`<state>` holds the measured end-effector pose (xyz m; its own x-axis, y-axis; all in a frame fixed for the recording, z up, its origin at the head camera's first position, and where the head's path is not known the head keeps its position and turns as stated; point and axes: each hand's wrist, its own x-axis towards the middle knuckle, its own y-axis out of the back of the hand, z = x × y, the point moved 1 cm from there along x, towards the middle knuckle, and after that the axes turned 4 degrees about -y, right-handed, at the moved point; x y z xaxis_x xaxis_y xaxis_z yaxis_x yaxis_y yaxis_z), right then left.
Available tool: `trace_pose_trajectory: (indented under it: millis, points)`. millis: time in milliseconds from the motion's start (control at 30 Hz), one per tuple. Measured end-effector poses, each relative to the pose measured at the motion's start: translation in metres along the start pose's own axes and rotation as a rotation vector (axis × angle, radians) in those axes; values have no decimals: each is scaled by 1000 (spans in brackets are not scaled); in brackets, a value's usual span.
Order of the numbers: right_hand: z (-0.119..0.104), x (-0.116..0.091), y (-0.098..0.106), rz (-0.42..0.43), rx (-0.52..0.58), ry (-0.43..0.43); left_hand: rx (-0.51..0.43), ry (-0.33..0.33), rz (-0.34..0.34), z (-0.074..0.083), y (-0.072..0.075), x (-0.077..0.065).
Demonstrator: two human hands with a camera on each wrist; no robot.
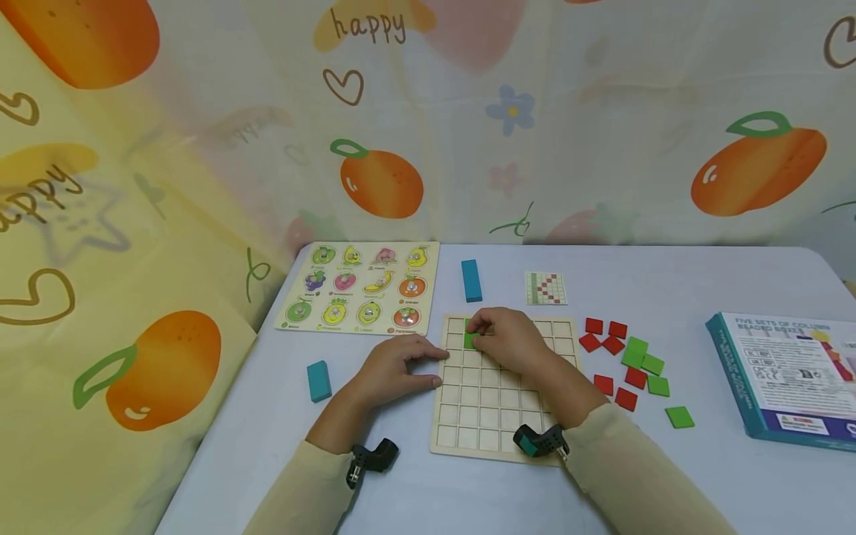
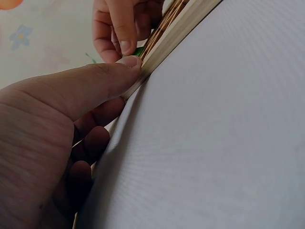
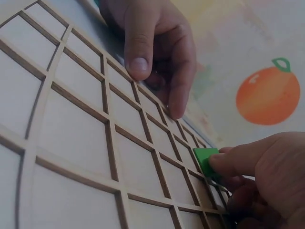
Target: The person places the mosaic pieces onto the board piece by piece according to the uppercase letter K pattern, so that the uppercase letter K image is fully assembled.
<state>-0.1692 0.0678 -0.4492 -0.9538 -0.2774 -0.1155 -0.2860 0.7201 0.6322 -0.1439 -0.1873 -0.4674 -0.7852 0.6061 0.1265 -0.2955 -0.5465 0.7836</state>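
Note:
A square wooden grid board [image 1: 468, 394] lies on the table in the head view. My right hand [image 1: 511, 340] pinches a small green square tile [image 3: 204, 160] between thumb and fingers, at the board's upper left cells. A strip of green also shows just above that tile in the head view, partly covered by the fingers. My left hand [image 1: 396, 369] rests at the board's left side, thumb and index finger spread apart. In the left wrist view its thumb [image 2: 107, 78] touches the board's wooden edge.
Red tiles [image 1: 604, 385] and green tiles [image 1: 680, 417] lie loose right of the board. Above it are a blue block [image 1: 471, 280] and a pattern card [image 1: 545, 288]. A fruit puzzle board [image 1: 361, 290] and another blue block [image 1: 319, 381] sit left; a box [image 1: 789, 371] lies far right.

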Motion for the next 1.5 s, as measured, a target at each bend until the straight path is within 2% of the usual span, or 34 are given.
trace_pose_trajectory:
  millis: [367,600,1000,1267,1500]
  points:
    - [4,-1,-3,9,-42,8,8,23,-20,-1,0,0]
    - [4,-3,-2,9,-39,0,15,-12,-7,0,0,1]
    - [3,-7,-2,11,-27,21,21,4,-11,-2,0,0]
    - [4,-16,7,34,-39,-17,11,33,-18,-2,-1,0]
    - [12,-26,22,76,-1,-65,12,52,-19,-2,-2,1]
